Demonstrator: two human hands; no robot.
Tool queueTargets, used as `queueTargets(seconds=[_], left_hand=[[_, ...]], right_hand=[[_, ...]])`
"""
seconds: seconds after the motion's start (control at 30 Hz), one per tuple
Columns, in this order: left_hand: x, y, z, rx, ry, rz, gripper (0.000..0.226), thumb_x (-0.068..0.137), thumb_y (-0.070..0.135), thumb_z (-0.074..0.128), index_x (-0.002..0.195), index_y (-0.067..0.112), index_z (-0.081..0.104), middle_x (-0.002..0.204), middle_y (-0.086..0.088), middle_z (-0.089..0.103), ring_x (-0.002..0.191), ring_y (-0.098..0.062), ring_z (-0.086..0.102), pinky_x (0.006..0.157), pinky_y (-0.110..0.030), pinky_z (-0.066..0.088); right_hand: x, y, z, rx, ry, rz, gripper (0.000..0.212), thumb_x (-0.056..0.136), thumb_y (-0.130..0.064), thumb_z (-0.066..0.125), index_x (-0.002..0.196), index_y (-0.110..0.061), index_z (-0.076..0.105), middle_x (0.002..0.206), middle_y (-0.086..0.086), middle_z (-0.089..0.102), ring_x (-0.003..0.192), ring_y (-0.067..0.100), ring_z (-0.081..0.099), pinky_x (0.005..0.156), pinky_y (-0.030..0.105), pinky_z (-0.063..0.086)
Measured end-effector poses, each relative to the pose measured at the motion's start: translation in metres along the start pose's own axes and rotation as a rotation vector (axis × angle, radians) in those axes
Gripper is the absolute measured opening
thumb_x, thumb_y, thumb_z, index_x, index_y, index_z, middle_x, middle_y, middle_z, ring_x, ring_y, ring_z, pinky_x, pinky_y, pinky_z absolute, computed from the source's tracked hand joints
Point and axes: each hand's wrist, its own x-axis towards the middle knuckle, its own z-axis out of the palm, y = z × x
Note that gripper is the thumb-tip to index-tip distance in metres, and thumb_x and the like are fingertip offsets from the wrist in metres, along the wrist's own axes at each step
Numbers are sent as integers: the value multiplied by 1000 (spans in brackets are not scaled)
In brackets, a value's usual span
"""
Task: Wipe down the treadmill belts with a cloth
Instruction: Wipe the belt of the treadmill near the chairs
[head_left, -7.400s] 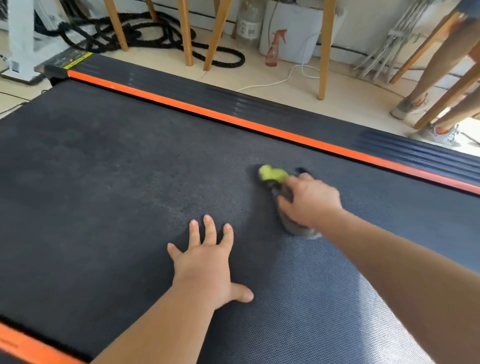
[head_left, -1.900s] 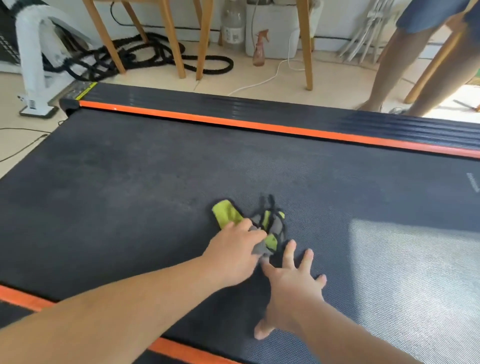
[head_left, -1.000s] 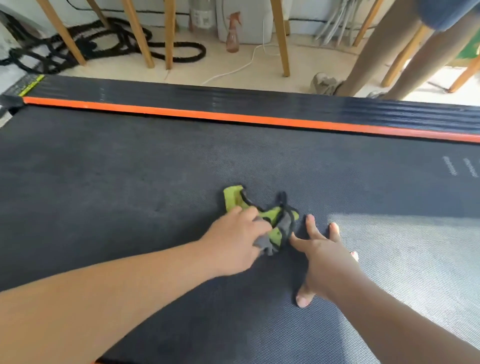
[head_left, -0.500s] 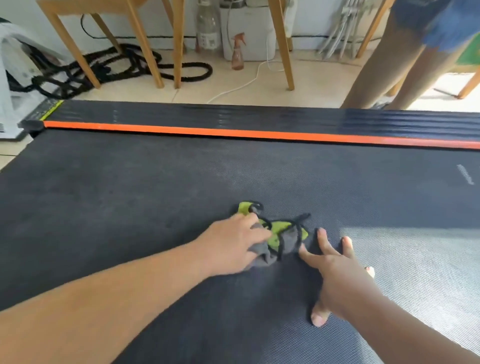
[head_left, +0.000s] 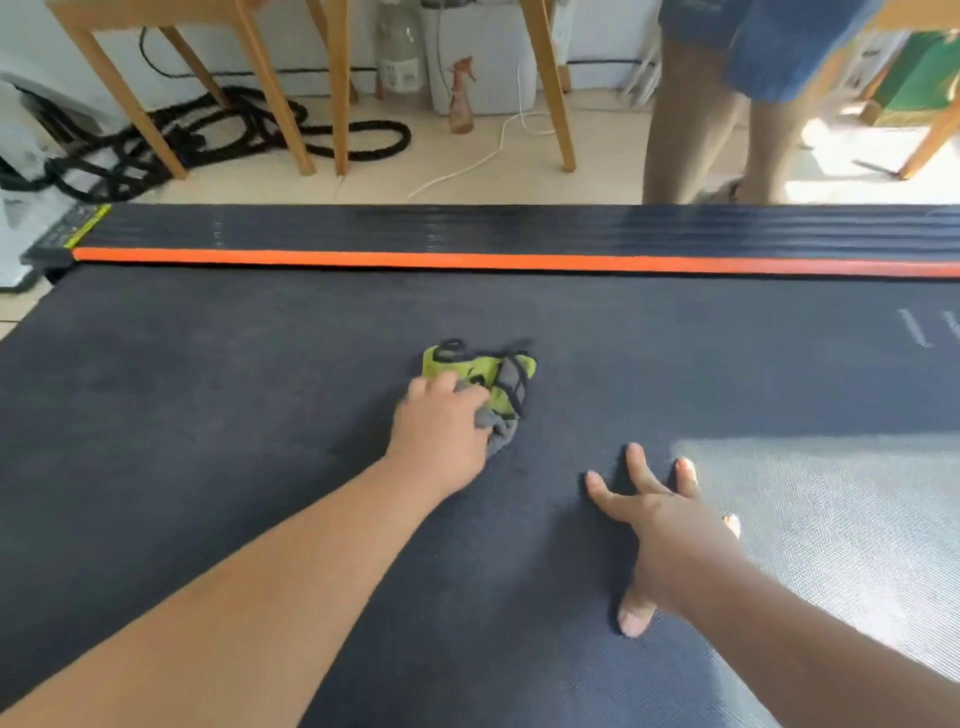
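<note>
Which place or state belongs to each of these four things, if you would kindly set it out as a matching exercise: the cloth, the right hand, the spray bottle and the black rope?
Things:
1. cloth
2. right hand
3. spray bottle
4. black rope

Places or states:
A. coiled on the floor among the wooden legs
B. flat on the belt, fingers spread
C. bunched under the left hand
D. standing upright on the floor beyond the orange stripe

Pairs: 1-C, 2-B, 3-D, 4-A.
</note>
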Motion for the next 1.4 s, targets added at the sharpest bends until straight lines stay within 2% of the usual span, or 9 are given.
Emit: queueTargets(seconds=[0.23,0.37,0.5,0.57,0.73,0.9,1.13,1.3,1.4], left_hand=[[-27,31,-30,0,-491,327,73,103,29,53,164,30,13,172,-1,3,157,-27,11,125,-42,23],[28,5,-40,165,-300,411,60,99,36,54,156,37,35,159,3,41,137,-29,49,106,-45,47],[89,2,-39,-41,-70,20,27,96,42,55,119,27,58,121,-3,66,112,-34,63,87,-38,51],[94,31,-26,-114,-55,-2,21,97,41,59,112,27,59,113,-5,68,106,-35,64,85,-39,52],[57,74,-15,-210,-223,473,40,91,38,66,131,40,61,126,4,69,113,-27,64,93,-36,53],[89,33,-10,-245,53,-12,39,92,25,57,131,27,61,125,-4,67,114,-35,61,92,-42,52],[36,54,-3,-275,-109,408,53,85,26,69,135,36,55,134,11,58,120,-17,56,94,-34,50],[91,16,-12,-305,76,-180,34,84,24,64,118,26,58,114,0,64,108,-30,61,79,-31,43],[63,58,-4,-272,-23,17,42,84,29,68,124,34,58,118,3,68,113,-30,63,83,-27,43]], right_hand=[[2,2,-3,-26,-19,-20,145,57,-46,96,154,-61,-10,162,-15,-38,153,36,-27,116,74,20],[6,3,-5,-23,-57,-18,145,59,-46,96,153,-62,-13,160,-15,-41,151,37,-31,115,77,15],[10,4,-5,-19,-75,-26,144,60,-46,96,152,-63,-13,159,-14,-43,150,37,-33,115,78,14],[11,4,-6,-17,-79,-22,145,60,-45,96,152,-62,-14,159,-13,-43,150,38,-34,115,78,13],[9,4,-3,-17,-47,-36,147,59,-44,97,152,-63,-15,161,-15,-39,152,38,-29,113,79,17],[8,5,-2,-13,-55,-41,147,59,-43,97,152,-62,-15,160,-13,-42,151,39,-32,113,80,15],[10,5,-4,-15,-61,-44,148,58,-42,97,151,-62,-16,160,-12,-41,151,40,-31,110,83,14],[9,5,0,-5,-28,-39,148,55,-42,98,153,-61,-11,160,-14,-41,151,39,-31,112,80,17],[9,5,-3,-14,-39,-30,147,56,-42,97,153,-61,-12,160,-13,-41,151,39,-31,112,80,17]])
